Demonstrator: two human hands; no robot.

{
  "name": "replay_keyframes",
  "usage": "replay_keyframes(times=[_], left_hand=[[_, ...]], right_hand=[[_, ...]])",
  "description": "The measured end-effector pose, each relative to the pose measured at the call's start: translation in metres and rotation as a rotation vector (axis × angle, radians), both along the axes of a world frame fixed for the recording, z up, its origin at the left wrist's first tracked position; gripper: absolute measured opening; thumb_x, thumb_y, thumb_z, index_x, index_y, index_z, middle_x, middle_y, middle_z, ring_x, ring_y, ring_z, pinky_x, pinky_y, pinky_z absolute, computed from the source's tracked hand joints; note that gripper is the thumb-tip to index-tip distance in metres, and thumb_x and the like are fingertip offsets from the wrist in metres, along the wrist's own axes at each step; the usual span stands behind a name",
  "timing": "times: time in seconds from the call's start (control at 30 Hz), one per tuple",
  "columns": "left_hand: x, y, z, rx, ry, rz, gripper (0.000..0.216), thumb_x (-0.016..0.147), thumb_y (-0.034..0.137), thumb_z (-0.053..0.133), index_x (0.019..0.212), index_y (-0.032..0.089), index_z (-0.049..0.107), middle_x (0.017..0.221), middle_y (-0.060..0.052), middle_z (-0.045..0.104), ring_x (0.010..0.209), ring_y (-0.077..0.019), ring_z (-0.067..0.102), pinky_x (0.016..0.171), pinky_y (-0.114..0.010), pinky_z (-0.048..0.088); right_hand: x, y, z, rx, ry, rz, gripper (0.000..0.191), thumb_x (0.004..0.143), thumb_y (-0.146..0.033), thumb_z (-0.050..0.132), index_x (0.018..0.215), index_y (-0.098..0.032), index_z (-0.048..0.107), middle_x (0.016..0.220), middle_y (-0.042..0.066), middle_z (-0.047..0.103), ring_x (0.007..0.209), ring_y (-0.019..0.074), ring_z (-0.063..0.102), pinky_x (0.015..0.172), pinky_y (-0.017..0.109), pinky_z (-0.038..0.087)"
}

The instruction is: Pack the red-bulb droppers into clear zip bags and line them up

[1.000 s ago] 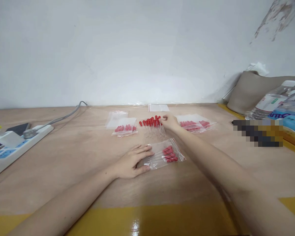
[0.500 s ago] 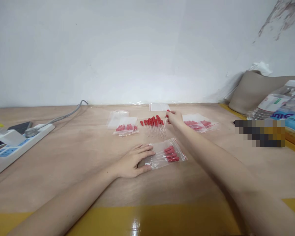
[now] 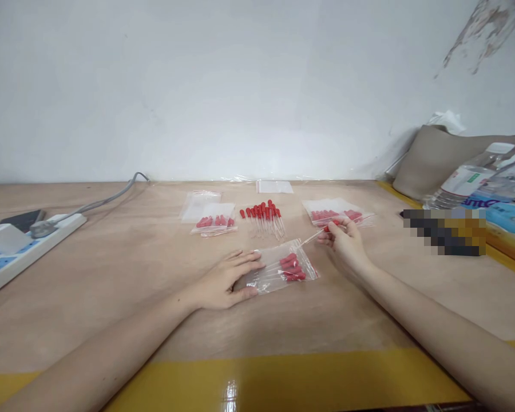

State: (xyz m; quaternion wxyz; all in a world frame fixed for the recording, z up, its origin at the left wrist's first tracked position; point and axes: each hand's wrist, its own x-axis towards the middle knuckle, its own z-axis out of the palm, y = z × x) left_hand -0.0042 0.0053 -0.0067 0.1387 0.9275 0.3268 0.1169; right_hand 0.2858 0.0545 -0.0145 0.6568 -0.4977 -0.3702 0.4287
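My left hand (image 3: 229,280) lies flat with fingers spread, its fingertips on the near end of a clear zip bag (image 3: 270,270). Several droppers with red rubber bulbs (image 3: 292,268) are inside that bag. Between the fingertips of my right hand (image 3: 345,240), a single dropper (image 3: 313,236) is pinched at its red bulb. Its thin stem points left and down, with the tip at the bag's upper right edge; whether it has entered the bag I cannot tell. Behind the bag lies a loose pile of red-bulbed droppers (image 3: 264,212), stems toward me.
Filled bags lie at the left (image 3: 214,222) and right (image 3: 337,213) of the pile. A small white stack (image 3: 274,187) is by the wall. A power strip (image 3: 34,240) with a grey cable sits left. Water bottles (image 3: 459,186) and a blue packet (image 3: 512,220) stand right.
My right hand has moved from the pile toward me and to the right, carrying one dropper whose stem now points at the bag. My left hand stays on the bag.
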Motion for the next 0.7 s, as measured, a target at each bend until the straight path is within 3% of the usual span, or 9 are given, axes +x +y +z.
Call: replay_keyframes(times=[0.2, 0.43, 0.7], left_hand=[[0.000, -0.001, -0.001, 0.000, -0.020, 0.020, 0.062, 0.086, 0.043, 0.049, 0.139, 0.023, 0.023, 0.140, -0.008, 0.035, 0.129, -0.0247, 0.030, 0.107, -0.044, 0.023], [0.002, -0.002, 0.002, -0.001, -0.052, -0.003, 0.063, 0.086, 0.039, 0.051, 0.139, 0.025, 0.021, 0.140, -0.005, 0.036, 0.127, -0.0238, 0.033, 0.108, -0.044, 0.022], [0.002, -0.001, 0.001, 0.008, -0.064, -0.019, 0.061, 0.086, 0.039, 0.050, 0.139, 0.024, 0.022, 0.139, -0.007, 0.037, 0.126, -0.0237, 0.034, 0.108, -0.044, 0.021]], right_hand=[[-0.021, -0.013, -0.002, -0.128, 0.155, 0.167, 0.027, 0.067, -0.018, 0.061, 0.081, -0.023, 0.038, 0.065, -0.005, 0.057, 0.057, 0.0111, 0.061, 0.060, 0.028, 0.054], [-0.021, -0.020, -0.005, -0.200, -0.161, 0.452, 0.031, 0.057, -0.029, 0.073, 0.076, -0.017, 0.051, 0.054, -0.006, 0.057, 0.040, 0.0040, 0.047, 0.039, 0.016, 0.036], [-0.021, -0.014, -0.001, -0.305, -0.286, 0.644, 0.033, 0.058, -0.037, 0.072, 0.079, -0.014, 0.066, 0.047, -0.004, 0.058, 0.032, 0.0021, 0.036, 0.033, 0.016, 0.025]])
